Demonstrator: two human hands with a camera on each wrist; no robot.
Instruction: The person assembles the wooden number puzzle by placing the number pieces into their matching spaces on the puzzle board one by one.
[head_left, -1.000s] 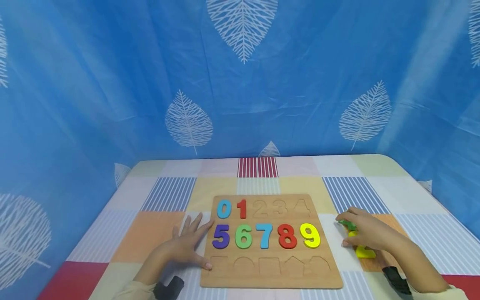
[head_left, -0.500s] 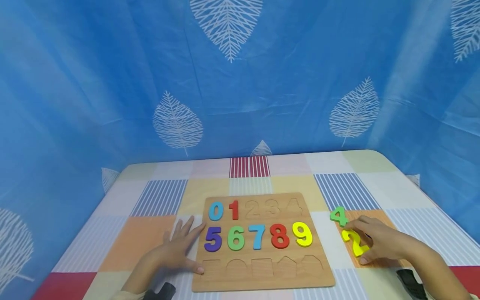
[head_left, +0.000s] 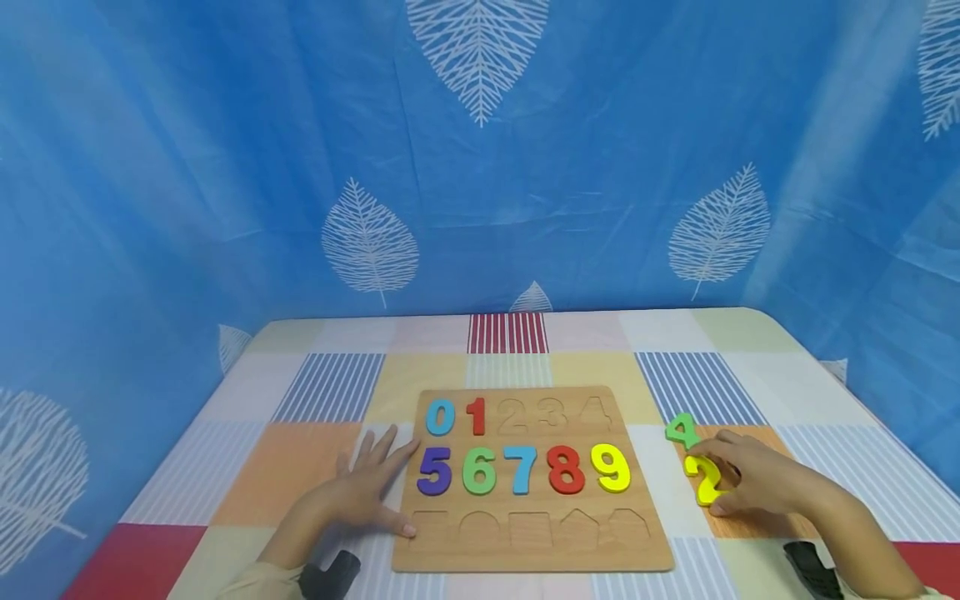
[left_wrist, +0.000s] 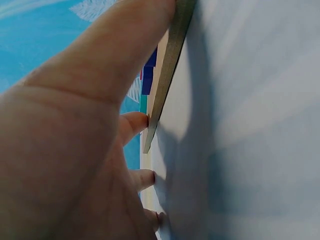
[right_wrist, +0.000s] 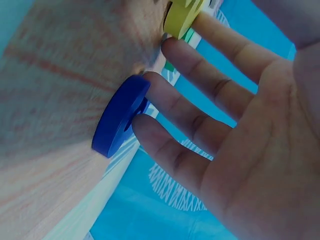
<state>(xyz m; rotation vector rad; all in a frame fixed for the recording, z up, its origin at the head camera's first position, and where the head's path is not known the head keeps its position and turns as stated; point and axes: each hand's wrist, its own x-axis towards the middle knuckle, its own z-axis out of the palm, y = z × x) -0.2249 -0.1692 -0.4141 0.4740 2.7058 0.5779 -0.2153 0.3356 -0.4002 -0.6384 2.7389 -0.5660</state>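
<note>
My left hand (head_left: 363, 492) lies with its fingers spread at the left edge of the wooden number board (head_left: 525, 533), the thumb and a fingertip on that edge. At the right, my right hand (head_left: 765, 483) holds a yellow number 2 (head_left: 708, 492) between thumb and index finger, close over the table. A green number 4 (head_left: 681, 430) lies just beyond it. Under the right hand, the right wrist view shows a curved blue piece (right_wrist: 117, 120) touched by the other fingertips; the hand covers it in the head view.
On the board sit a blue 0 (head_left: 440, 417), a red 1 (head_left: 476, 416) and a row of 5 to 9 (head_left: 521, 469). Bare outlines of 2, 3 and 4 (head_left: 592, 414) and several shapes show. A blue leaf-print curtain (head_left: 570, 208) surrounds the patchwork-covered table (head_left: 420, 333).
My right hand has shifted off the green 4, uncovering it, and now holds the yellow 2, which has turned more upright. The left hand stays at the board; the head view sways slightly.
</note>
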